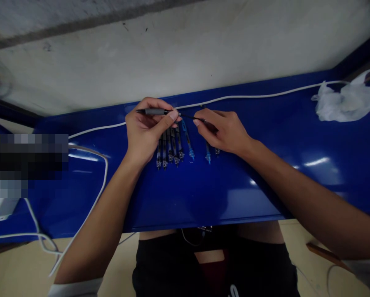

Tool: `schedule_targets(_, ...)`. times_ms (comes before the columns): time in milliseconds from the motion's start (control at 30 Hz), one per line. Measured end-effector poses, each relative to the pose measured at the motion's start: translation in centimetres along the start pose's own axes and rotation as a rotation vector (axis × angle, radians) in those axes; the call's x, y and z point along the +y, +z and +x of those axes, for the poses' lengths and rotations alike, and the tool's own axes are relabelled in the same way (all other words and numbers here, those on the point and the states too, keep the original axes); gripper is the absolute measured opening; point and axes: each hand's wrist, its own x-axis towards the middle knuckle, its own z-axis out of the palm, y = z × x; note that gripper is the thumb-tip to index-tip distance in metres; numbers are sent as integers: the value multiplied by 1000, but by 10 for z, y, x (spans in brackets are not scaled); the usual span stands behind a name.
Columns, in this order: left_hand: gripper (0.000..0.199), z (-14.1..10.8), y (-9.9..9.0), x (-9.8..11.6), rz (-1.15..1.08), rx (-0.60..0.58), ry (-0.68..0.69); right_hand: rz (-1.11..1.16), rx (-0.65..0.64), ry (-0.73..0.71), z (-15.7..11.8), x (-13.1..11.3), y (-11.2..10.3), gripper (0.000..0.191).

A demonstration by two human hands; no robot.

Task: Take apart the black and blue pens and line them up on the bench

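Observation:
My left hand is closed around a pen barrel with a grey grip, its dark tip pointing left. From the barrel's right end a thin dark pen refill stretches across to my right hand. That hand pinches the refill's other end; its far part is hidden by my fingers. Beneath my left hand several black pens with clear ends lie side by side, their upper parts covered. A blue pen lies just right of them. Another blue-ended pen and a dark one show partly under my right hand.
The blue tabletop ends at my lap, with a pale wall behind it. A white cable runs along the back and loops down at left. A crumpled white plastic bag sits at far right. A blurred-out block covers the left side.

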Motion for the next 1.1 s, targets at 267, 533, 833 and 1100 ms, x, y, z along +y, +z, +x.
schedule_targets(267,27,-1,0,2,51,35,-58,-10,-17,1,0,-1,0,31)
schedule_targets(533,29,0,-2,1,48,13,-60,-9,-19,14,0,-1,0,31)
schedule_targets(833,27,0,-1,1,49,-14,-98,-24,-17,6,0,-2,1,32)
schedule_targets(1100,30,-5,6,-1,67,-108,-103,-41,-30,-29,-2,-4,2,34)
